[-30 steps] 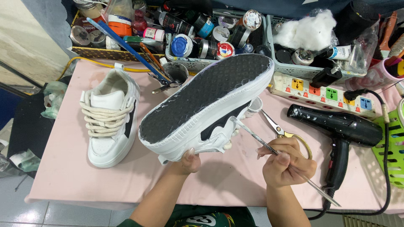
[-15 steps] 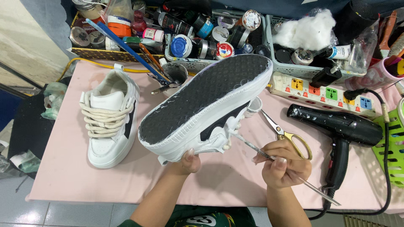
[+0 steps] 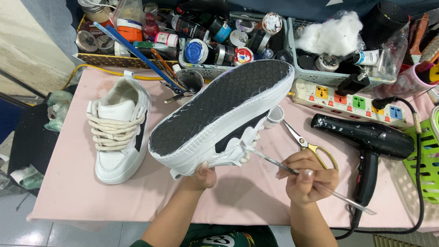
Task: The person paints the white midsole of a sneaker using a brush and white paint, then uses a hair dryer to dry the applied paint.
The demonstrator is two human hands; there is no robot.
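My left hand (image 3: 200, 176) grips a white and black sneaker (image 3: 219, 116) from underneath, tilted on its side with the dark sole facing up. My right hand (image 3: 307, 176) holds a thin metal tool (image 3: 270, 158) like a pen; its tip touches the sneaker's white side near the black panel. The matching sneaker (image 3: 120, 130) stands upright on the pink table cover (image 3: 68, 192) at the left, laces up.
A black hair dryer (image 3: 366, 137) and gold-handled scissors (image 3: 307, 145) lie right of my hand. A power strip (image 3: 347, 100), baskets of paint jars and bottles (image 3: 215, 41), cotton wool (image 3: 331, 36) and brushes in a cup (image 3: 187, 80) line the back. A green basket (image 3: 430, 160) stands far right.
The tool's tip has slid left along the sneaker's white side, and my right hand has shifted slightly with it. The sneaker stays held in the same tilt.
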